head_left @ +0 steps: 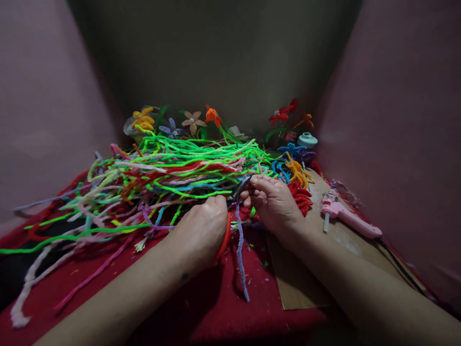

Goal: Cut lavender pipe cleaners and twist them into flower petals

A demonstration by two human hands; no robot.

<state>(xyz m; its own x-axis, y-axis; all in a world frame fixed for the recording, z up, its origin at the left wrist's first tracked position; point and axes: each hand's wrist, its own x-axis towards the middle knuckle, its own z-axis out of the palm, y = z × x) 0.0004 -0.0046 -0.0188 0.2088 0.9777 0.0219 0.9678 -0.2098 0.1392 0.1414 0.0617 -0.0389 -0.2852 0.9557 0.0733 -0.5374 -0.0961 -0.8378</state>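
Observation:
In the middle of the head view my left hand (207,228) is closed around pliers (238,191) with orange-red handles and dark jaws that point up and right. My right hand (275,204) is closed just beside the jaws, its thumb and fingers pinching the purple pipe cleaner near its upper end. The purple pipe cleaner (240,254) hangs from between the hands, its lower end over the red cloth. Behind the hands lies a large pile of pipe cleaners (180,156), mostly bright green, with pink, red, blue and yellow ones among them.
A pink glue gun (353,220) with a black cord lies on a brown board (295,283) at the right. Pipe-cleaner flowers (193,122) stand along the back. Blue, orange and red petal shapes (301,198) lie right of the pile. Red cloth (165,307) covers the table.

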